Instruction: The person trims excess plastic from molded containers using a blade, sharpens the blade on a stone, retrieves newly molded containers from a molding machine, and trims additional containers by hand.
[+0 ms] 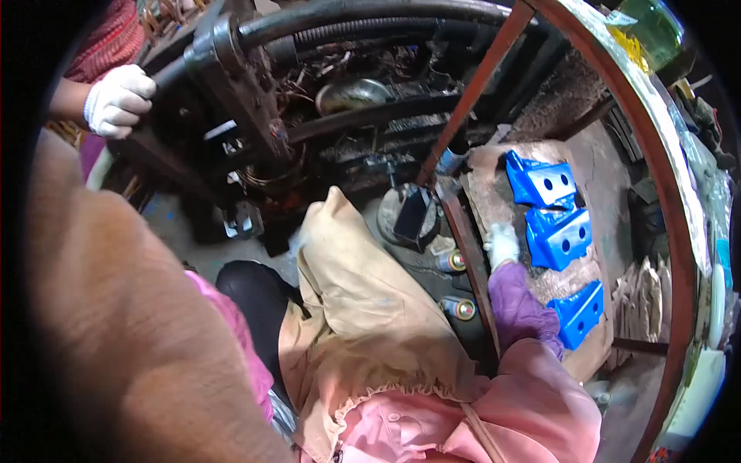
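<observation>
Three blue parts (pixel 557 239) lie in a row on the board (pixel 494 197), the gloved right hand (pixel 502 244) resting loosely open just beside the middle one, gripping nothing; best to close squarely on its flat sides; left hand unseen.

White knit work glove on the right hand (pixel 503 244), fabric soiled grey at the fingers. Purple oversleeve (pixel 521 309) from wrist up the forearm, bunched and creased, cuff meeting the glove. Pink garment (pixel 532 409) over the upper arm and torso, smooth weave, small buttons down the front placket near the lower edge. Beige cloth apron (pixel 363 309) draped over the lap, wrinkled, gathered into a ruffled seam at the waist. Thin brown strap (pixel 480 436) crossing the pink front. Black trousers (pixel 255 297) at the knee. Left hand out of view; broad brown blurred sleeve (pixel 131 332) filling the left side.
</observation>
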`<action>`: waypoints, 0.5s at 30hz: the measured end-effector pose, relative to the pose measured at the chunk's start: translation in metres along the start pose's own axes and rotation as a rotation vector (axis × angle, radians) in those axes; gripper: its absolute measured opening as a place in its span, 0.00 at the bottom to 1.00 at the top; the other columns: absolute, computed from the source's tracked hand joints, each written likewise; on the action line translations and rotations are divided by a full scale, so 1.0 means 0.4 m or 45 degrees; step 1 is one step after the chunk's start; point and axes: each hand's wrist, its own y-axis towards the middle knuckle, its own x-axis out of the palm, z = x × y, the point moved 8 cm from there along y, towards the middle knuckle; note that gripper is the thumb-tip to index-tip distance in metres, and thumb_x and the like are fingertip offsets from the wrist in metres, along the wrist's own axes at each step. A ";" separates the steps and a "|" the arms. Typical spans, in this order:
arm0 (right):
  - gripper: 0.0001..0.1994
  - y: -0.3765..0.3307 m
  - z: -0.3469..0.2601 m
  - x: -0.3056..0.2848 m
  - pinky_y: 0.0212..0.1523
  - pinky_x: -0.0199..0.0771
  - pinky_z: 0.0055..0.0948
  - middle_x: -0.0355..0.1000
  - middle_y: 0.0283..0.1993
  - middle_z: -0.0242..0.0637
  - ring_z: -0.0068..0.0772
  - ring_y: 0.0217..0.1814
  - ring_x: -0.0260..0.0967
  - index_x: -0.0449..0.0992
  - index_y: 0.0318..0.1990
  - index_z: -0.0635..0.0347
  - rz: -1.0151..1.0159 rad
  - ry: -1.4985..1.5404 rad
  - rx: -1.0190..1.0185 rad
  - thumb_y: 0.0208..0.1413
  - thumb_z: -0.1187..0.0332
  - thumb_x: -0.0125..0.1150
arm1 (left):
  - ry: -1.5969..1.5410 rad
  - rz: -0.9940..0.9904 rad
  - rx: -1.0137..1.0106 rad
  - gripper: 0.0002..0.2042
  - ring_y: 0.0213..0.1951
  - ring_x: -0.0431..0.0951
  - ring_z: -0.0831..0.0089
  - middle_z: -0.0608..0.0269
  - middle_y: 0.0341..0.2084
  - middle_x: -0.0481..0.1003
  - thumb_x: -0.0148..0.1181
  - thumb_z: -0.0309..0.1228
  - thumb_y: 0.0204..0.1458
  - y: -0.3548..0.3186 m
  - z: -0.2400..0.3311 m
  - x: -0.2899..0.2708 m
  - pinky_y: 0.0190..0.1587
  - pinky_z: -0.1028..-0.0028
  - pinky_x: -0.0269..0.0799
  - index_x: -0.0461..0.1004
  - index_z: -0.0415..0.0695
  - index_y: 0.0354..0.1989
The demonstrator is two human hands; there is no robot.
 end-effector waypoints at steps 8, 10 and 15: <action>0.23 0.489 0.147 -0.074 0.44 0.72 0.47 0.71 0.43 0.38 0.47 0.45 0.68 0.70 0.50 0.61 0.274 1.236 0.684 0.61 0.49 0.56 | 0.518 0.015 0.645 0.22 0.45 0.79 0.46 0.46 0.44 0.77 0.65 0.32 0.53 0.181 0.060 0.033 0.49 0.53 0.75 0.71 0.42 0.57; 0.31 0.576 0.188 -0.083 0.64 0.63 0.50 0.65 0.62 0.45 0.52 0.64 0.63 0.63 0.65 0.54 0.208 1.354 0.496 0.61 0.45 0.56 | 0.725 -0.083 0.768 0.21 0.45 0.79 0.45 0.46 0.43 0.78 0.64 0.32 0.54 0.156 0.048 0.079 0.49 0.52 0.75 0.72 0.42 0.57; 0.39 0.628 0.229 0.016 0.71 0.46 0.51 0.57 0.72 0.42 0.51 0.72 0.53 0.60 0.68 0.54 0.007 1.898 0.905 0.60 0.34 0.43 | 1.133 -0.723 0.142 0.17 0.39 0.80 0.50 0.50 0.36 0.80 0.67 0.29 0.47 0.001 -0.165 0.173 0.46 0.58 0.75 0.78 0.44 0.48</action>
